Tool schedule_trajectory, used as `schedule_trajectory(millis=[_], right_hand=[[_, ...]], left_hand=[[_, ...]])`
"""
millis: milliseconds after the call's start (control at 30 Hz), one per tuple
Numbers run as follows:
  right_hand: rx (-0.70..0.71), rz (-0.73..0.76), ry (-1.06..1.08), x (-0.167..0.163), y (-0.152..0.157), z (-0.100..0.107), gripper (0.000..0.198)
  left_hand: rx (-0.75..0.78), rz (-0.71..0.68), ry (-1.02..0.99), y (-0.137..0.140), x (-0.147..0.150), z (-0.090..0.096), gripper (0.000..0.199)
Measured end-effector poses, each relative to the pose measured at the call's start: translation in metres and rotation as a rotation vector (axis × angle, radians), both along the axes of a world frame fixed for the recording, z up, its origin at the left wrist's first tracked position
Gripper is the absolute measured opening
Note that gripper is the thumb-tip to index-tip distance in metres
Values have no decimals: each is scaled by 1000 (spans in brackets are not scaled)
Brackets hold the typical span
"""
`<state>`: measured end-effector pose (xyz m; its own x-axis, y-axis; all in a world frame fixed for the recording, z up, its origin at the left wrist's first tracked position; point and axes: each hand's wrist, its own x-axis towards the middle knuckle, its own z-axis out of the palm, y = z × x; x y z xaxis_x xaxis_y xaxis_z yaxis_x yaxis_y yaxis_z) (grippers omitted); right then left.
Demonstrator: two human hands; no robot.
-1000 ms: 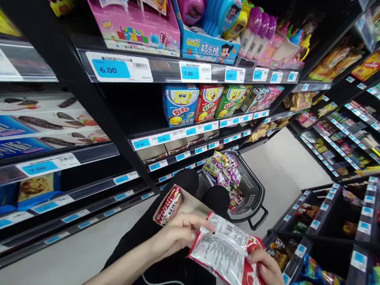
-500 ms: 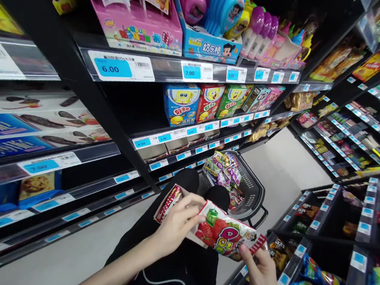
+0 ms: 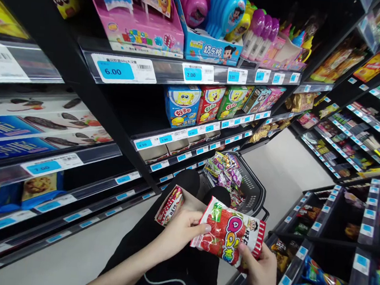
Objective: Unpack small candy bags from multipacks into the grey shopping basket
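Observation:
A red and white bag of gummy candy (image 3: 226, 231), printed with strawberries, is held flat above my lap, its front facing up. My left hand (image 3: 183, 231) pinches its left edge, thumb on top. At the bag's right end my right hand (image 3: 258, 268) grips it, thumb on the front and fingers underneath. Behind my left hand an open cardboard box (image 3: 187, 200) rests on my legs. Inside that box, at its left end, stands another similar candy packet (image 3: 172, 206).
Past my knees a grey shopping basket (image 3: 251, 188) on the floor holds several colourful packets (image 3: 226, 170). Shelves with boxed snacks (image 3: 182, 106) and price tags rise at the left and front. Low bins with bagged snacks (image 3: 323, 276) stand close on the right.
The candy bag has tilted so its front shows more fully. My left hand has shifted slightly down, and more of the cardboard box shows behind it.

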<state>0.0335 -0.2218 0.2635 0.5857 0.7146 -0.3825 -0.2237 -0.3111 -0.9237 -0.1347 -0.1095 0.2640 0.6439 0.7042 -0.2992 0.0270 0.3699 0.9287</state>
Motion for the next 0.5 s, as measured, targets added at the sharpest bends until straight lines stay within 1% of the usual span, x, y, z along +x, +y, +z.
schedule_trajectory(millis=[67, 133, 233, 300, 333, 367, 433, 467, 500], right_hand=[[-5, -51, -41, -3, -2, -2, 33], [14, -84, -93, -4, -5, -6, 34], [39, -32, -240, 1, -9, -9, 33], [71, 40, -418, 8, -10, -6, 31], [104, 92, -521, 12, -10, -3, 31], [150, 145, -622, 16, -10, 2, 30], [274, 276, -808, 21, -10, 11, 22], [330, 319, -901, 21, -11, 16, 16], [363, 326, -979, 21, -13, 19, 11]], left_hand=[[34, 102, 56, -3, 1, -6, 33], [82, 156, 97, -5, 0, -10, 37], [80, 120, 80, -4, -2, -12, 38], [67, 69, 23, 0, -3, -10, 37], [98, 56, -6, 2, -4, -8, 36], [165, 63, -25, 4, -5, -6, 35], [367, 140, -8, 8, -7, -3, 34], [460, 186, 19, 10, -8, -1, 33], [517, 205, 39, 11, -9, 0, 30]])
